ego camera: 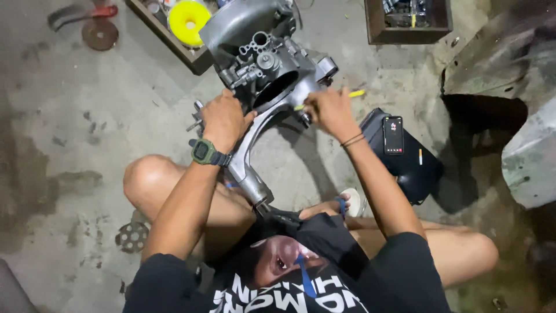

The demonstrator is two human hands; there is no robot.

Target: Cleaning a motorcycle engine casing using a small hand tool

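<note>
The grey engine casing (263,81) is propped on the concrete floor (87,150), steadied by the left hand (223,119); a yellow-handled screwdriver (354,93) is gripped by the right hand (327,110). A slipped tip could gouge the casing or tip it.

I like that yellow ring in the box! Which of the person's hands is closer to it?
Left. The left hand grips the engine casing just below the yellow ring; the right hand is farther across.
</note>
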